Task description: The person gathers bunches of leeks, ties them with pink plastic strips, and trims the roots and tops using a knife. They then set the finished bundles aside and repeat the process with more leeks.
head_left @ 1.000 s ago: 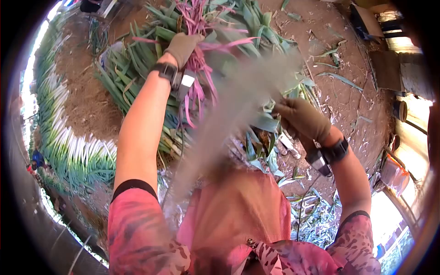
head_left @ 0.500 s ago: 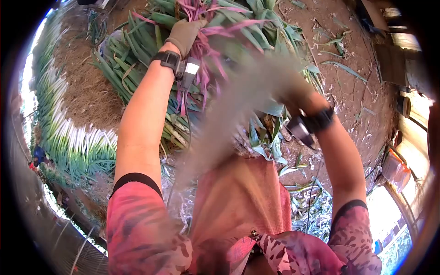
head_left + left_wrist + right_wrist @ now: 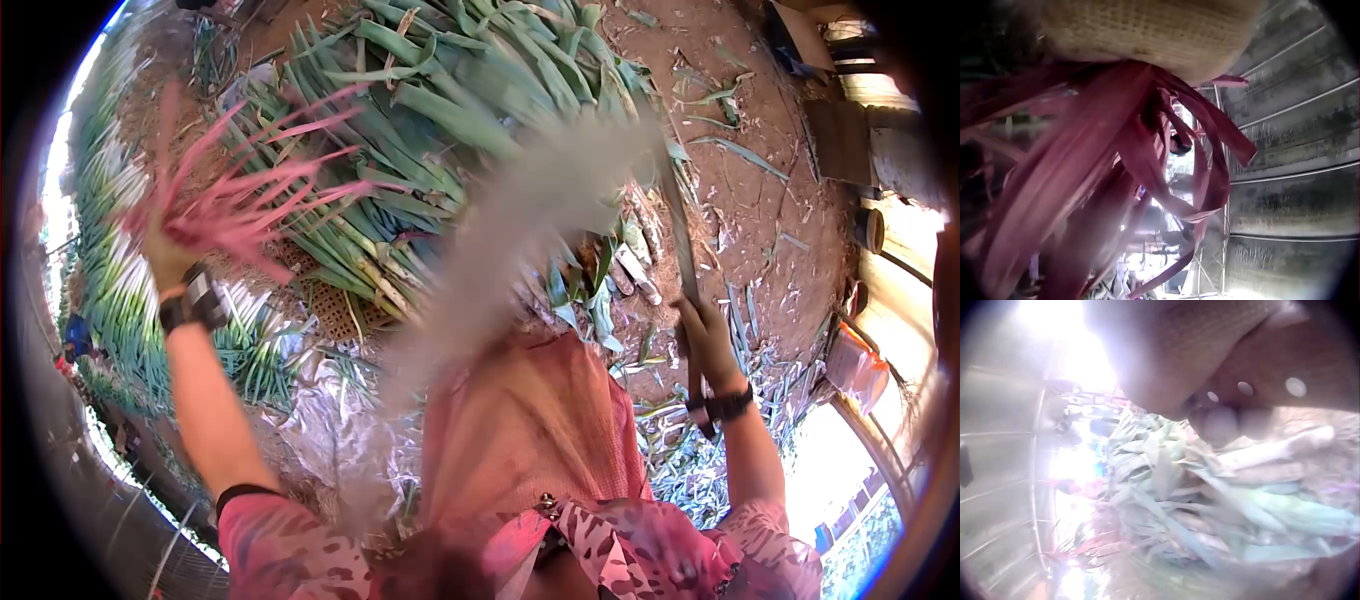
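At the left of the head view my gloved left hand (image 3: 168, 245) grips a bundle of pink ribbon strips (image 3: 240, 205). The loose ends fan out to the right, over the leeks. In the left wrist view the ribbons (image 3: 1079, 162) hang from beneath the gloved fingers (image 3: 1147, 37). My gloved right hand (image 3: 712, 345) holds a long knife (image 3: 678, 215) by its handle, blade pointing away from me. The rivets on the handle show in the right wrist view. Left of the blade lies a large heap of leeks (image 3: 480, 70), with green leaves at the far side.
A long row of white-stemmed green onions (image 3: 125, 300) curves along the left. Part of a woven basket (image 3: 335, 310) shows under the leeks. Leaf scraps (image 3: 745, 160) litter the soil at right. A grey blur covers the middle of the head view.
My left hand has lifted the pink ribbons off the leeks and swung them to the left. The right hand has drawn back toward me, and the knife is now plainly visible.
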Demonstrator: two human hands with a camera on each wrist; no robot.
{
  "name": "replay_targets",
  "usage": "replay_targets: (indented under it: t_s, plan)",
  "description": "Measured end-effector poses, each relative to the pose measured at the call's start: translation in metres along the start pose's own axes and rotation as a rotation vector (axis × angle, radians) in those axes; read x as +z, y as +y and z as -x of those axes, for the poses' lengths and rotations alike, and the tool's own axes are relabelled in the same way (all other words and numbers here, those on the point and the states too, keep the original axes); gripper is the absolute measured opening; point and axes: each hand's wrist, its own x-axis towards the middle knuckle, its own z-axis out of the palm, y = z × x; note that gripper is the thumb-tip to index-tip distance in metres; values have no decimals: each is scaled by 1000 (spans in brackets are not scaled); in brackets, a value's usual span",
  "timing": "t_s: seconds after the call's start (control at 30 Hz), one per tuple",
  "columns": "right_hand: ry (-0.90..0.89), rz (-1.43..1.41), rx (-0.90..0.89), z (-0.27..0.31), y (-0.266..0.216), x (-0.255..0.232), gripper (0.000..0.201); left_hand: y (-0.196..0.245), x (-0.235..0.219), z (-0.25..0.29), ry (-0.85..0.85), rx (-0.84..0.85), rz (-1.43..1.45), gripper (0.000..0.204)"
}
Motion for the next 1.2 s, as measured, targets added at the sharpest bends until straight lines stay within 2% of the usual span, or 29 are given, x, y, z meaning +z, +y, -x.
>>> replay_targets:
  t_s: [0.07,0.1,0.17,0.2,0.23,0.27,0.3,0.37,0.4,0.43,0.5,0.53,0.57,0.6,0.63,0.67,0.7,0.73,0.8,0.87,0.9,1.03,1.13,1.2]
  plan:
    - [76,61,41,39,31,-22,22,-52,-82,45,-3,-440,318,82]
    - [106,103,48,54,47,-31,22,-143,-144,93,56,-550,268,74]
    - [120,161,103,80,73,-45,24,-74,-194,114,390,-958,387,58]
    - [111,212,100,90,84,-52,25,-33,-198,116,529,-1088,420,56]
    - [102,261,101,98,95,-59,26,19,-186,108,577,-1165,416,57]
    - [98,382,39,101,109,-65,29,96,-148,90,503,-1170,324,68]
    - [79,403,40,103,110,-68,29,127,-126,89,381,-1337,326,71]
    - [34,450,42,100,106,-73,28,141,-51,126,300,-1209,393,73]
    - [9,491,-30,93,118,-80,27,178,0,127,116,-1286,418,70]
    - [-12,489,-26,91,115,-83,26,216,52,129,-85,-1341,434,67]
    - [-48,490,-21,86,99,-89,26,302,139,126,-268,-969,590,42]
    - [-40,527,12,84,91,-93,25,325,182,128,-333,-962,654,44]
    - [-47,531,0,82,80,-97,25,350,225,126,-345,-1066,772,35]
    - [-55,570,-78,73,89,-106,25,350,275,137,-310,-819,779,33]
    - [-66,609,-158,64,97,-117,25,374,298,125,-321,-861,859,32]
    - [-80,621,-51,65,77,-118,24,399,321,113,-330,-906,936,31]
    - [-65,718,-161,56,81,-126,23,408,342,107,-372,-948,907,32]
    - [-60,773,-193,51,75,-128,23,418,362,101,-415,-988,879,33]
    - [-67,862,-270,35,66,-132,23,427,390,89,-469,-927,611,34]
    - [-90,927,-360,18,66,-134,23,430,400,84,-387,-861,549,36]
    - [-80,922,-334,14,68,-133,24,433,398,81,-345,-828,514,36]
    - [-50,847,-296,4,87,-118,25,438,398,73,-382,-837,361,39]
    - [-23,733,-333,0,82,-87,26,436,408,76,-374,-851,321,39]
    - [-25,713,-386,-23,63,-61,26,432,410,85,-338,-841,418,36]
